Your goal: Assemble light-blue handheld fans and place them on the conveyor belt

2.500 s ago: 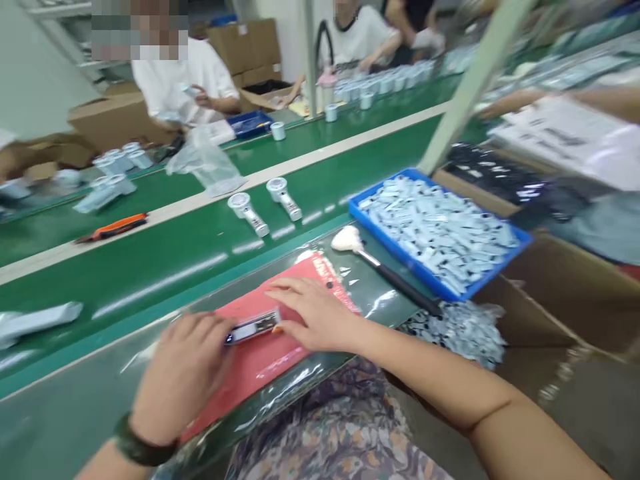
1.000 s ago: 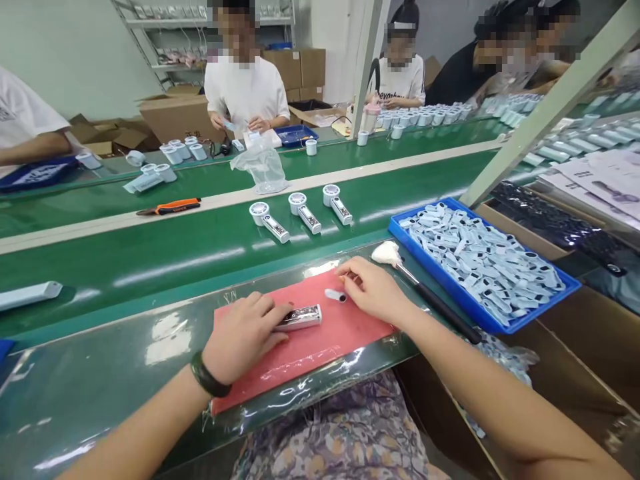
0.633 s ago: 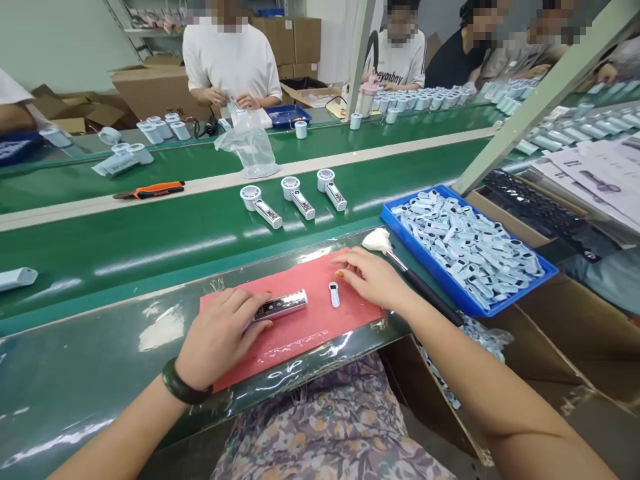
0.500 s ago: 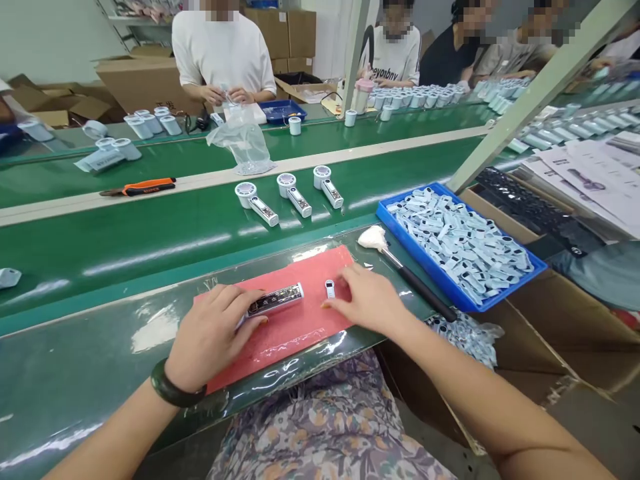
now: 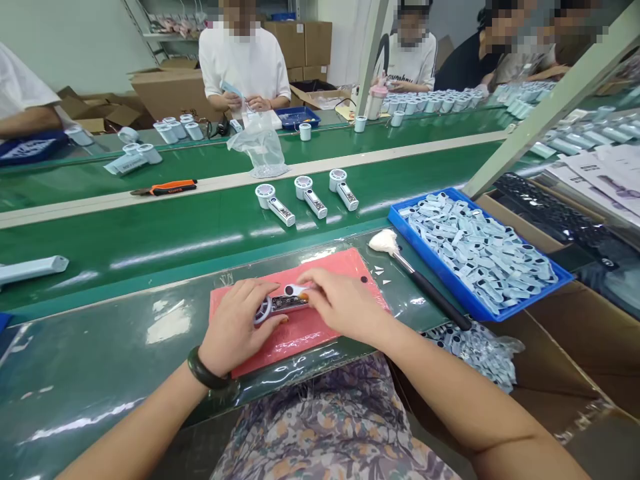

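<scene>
My left hand (image 5: 239, 327) is clenched around a slim silver-and-black handheld device (image 5: 283, 305), which lies on a red rubbery mat (image 5: 340, 263) at lower centre. My right hand (image 5: 345, 307) grasps a small white part (image 5: 293, 290), pressing it against the device's top end. At right, a blue plastic tray (image 5: 437, 265) holds a heap of flat pale-blue pieces (image 5: 480, 253), their markings too small to read.

Glossy chrome-finish device handle (image 5: 284, 304), matt red mat (image 5: 330, 267), shiny green conveyor belt (image 5: 150, 233), blue plastic tray (image 5: 435, 265)
</scene>
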The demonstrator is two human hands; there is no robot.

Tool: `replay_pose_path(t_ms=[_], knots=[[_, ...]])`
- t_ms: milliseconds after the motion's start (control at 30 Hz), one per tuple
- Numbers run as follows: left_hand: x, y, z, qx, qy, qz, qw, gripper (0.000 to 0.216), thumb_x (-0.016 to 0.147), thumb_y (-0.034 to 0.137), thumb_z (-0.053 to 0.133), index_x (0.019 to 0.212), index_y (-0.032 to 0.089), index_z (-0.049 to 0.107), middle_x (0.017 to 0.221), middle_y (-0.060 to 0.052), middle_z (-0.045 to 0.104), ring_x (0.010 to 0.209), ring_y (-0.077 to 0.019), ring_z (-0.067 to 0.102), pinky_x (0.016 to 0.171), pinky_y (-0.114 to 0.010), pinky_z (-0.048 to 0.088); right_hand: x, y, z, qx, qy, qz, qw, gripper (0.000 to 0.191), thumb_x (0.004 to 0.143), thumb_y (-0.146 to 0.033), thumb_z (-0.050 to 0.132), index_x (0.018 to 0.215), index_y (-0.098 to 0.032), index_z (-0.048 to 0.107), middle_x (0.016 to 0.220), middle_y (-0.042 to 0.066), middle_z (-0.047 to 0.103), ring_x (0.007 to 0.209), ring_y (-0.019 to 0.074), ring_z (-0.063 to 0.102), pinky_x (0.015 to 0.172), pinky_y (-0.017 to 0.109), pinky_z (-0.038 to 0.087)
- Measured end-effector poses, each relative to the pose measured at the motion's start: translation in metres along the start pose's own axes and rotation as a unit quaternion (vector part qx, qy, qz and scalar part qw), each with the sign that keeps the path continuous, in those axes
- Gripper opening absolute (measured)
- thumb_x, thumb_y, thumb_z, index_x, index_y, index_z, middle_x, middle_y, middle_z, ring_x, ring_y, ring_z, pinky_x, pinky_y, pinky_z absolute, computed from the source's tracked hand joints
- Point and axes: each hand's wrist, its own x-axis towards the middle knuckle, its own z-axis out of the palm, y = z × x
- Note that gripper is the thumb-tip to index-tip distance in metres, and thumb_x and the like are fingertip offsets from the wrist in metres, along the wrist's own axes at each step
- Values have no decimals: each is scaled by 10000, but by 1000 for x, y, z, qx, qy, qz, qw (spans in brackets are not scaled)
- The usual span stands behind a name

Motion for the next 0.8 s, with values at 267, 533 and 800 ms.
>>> replay_pose_path(t_ms=[267,533,800], knots=[[5,11,2,-38,25,-9,999,218,994,276,479,992,190,679,973,-77,692,918,-224,636,813,-361,530,22,-13,12,-93,-65,-4,994,183,1043,-257,527,1091,-228,701,1049,50,727,931,235,679,711,335,466],[6,14,-1,-65,-1,-37,997,230,973,301,512,925,199,713,916,-62,690,851,-203,658,737,-322,546,28,26,19,108,-83,-1,991,247,964,-265,694,1207,-225,672,1224,49,678,1097,183,654,960,348,517],[-29,48,11,82,36,4,996,228,1005,257,507,1174,173,636,1151,-113,725,1157,-332,645,997,-556,509,-4,26,31,-5,-87,-149,985,371,990,-214,638,1359,-185,621,1271,89,665,1197,265,564,1054,457,441]])
